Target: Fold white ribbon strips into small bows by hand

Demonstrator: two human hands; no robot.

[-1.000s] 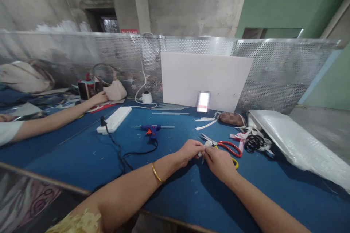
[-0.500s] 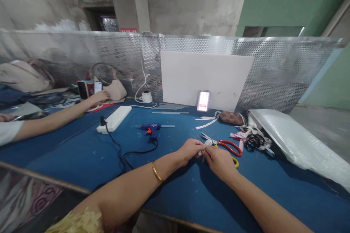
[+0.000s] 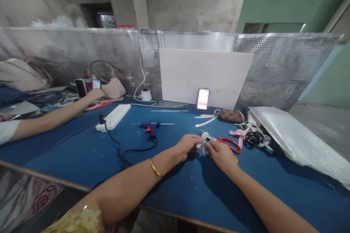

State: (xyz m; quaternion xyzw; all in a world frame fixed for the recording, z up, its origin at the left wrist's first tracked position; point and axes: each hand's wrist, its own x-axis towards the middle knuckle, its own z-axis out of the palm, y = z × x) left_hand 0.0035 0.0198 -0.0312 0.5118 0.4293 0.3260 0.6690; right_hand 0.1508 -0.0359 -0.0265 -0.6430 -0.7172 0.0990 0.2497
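Red-handled scissors [image 3: 228,144] lie just right of the hands. The glue gun [image 3: 151,127] and its cord [image 3: 128,151] block the left; blue tabletop [image 3: 191,193] nearer stays open.

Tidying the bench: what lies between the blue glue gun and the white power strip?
In the head view, only bare blue table separates the glue gun from the power strip; the black cord runs nearer the person.
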